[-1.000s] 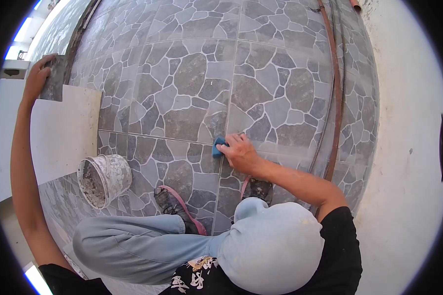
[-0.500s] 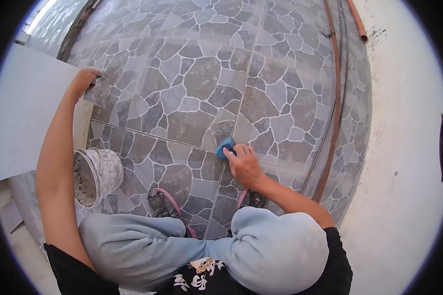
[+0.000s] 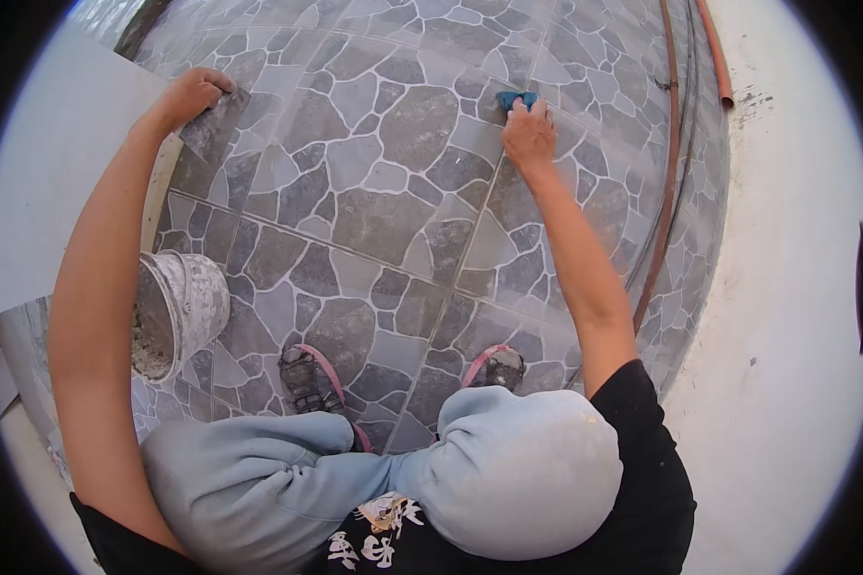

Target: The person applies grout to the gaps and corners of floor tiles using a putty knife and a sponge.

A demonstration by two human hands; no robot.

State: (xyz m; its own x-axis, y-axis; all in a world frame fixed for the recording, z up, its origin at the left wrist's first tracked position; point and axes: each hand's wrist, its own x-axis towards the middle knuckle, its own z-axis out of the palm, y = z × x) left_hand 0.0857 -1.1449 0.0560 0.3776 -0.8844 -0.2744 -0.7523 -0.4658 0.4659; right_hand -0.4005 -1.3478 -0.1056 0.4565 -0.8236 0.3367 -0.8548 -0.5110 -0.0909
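My right hand (image 3: 530, 134) is stretched far forward, its fingers closed on a blue sponge (image 3: 518, 100) that lies against the stone-patterned tile floor (image 3: 384, 225), near a joint between tiles. At the upper left my left hand (image 3: 197, 96) grips a flat, grey, smeared plate (image 3: 215, 129), held over the floor beside a white board. Below the left hand, next to my left forearm, a white bucket (image 3: 197, 302) smeared with grey material lies tilted, its opening facing left.
A large white board (image 3: 48, 172) covers the left side. Brown pipe (image 3: 669, 182) and dark cables run along the right, with an orange pipe (image 3: 717, 57) by the pale wall (image 3: 786, 287). My shoes (image 3: 309, 376) stand on the tiles.
My right hand has moved forward and slightly right with the blue sponge, and the arm is now extended. My left hand has shifted forward and right with the plate.
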